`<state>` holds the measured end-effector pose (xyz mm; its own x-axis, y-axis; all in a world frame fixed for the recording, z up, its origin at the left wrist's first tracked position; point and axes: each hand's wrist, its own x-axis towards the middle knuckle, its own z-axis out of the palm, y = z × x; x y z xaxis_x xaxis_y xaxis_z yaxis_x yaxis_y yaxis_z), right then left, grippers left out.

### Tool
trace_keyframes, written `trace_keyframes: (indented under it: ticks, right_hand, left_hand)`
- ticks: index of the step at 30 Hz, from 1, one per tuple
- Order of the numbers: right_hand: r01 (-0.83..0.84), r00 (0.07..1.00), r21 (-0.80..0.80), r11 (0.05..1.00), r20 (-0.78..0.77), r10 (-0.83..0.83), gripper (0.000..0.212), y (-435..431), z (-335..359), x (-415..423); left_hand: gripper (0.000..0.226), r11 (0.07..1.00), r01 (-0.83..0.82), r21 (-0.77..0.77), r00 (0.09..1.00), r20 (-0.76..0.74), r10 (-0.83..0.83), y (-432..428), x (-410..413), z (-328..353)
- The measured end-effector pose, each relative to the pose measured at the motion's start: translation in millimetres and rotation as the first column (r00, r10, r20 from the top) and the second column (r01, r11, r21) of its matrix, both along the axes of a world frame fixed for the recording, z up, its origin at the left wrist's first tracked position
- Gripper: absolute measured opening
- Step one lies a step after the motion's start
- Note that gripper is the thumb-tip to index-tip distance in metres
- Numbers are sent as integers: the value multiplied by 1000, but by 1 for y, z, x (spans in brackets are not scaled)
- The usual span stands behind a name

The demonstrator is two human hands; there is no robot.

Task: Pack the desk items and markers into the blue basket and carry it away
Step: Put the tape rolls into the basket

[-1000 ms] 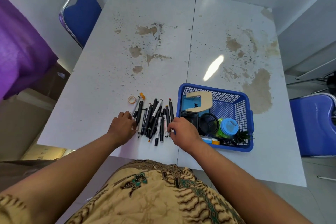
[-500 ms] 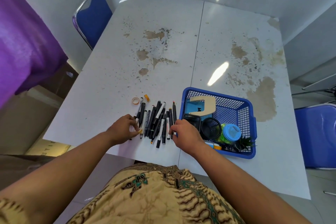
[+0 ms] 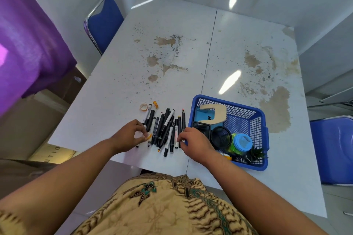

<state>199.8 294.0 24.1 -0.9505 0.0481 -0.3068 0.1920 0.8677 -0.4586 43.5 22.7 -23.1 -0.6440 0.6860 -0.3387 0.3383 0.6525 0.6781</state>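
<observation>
Left hand (image 3: 129, 134) and right hand (image 3: 193, 140) crept nearer markers (image 3: 165, 128); fingers curled, grip unclear.

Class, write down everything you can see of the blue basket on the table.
The blue basket is a rectangular plastic tray with a solid rim and lattice walls and floor. It stands upright on the white table, right of the loose markers, near the table's front edge. Inside lie a beige U-shaped piece, a black mesh cup, a blue-lidded green cup and a small plant, among other items. The right hand covers its near left corner; whether it touches cannot be told.
</observation>
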Motion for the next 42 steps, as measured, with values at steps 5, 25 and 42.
trace_keyframes:
  ticks: [5, 25, 42]
  right_hand:
    - [331, 931, -338, 881, -36, -364, 12, 1, 8, 1]
    - [653, 660, -443, 614, -64, -748, 13, 90, 31, 109]
    - [484, 855, 154, 862, 127, -503, 22, 128, 13, 159]
  left_hand:
    - [11, 971, 119, 205, 977, -200, -78, 36, 16, 34]
    - [104, 929, 371, -10, 852, -393, -345, 171, 93, 60]
    - [119, 932, 309, -192, 871, -336, -358, 171, 101, 49]
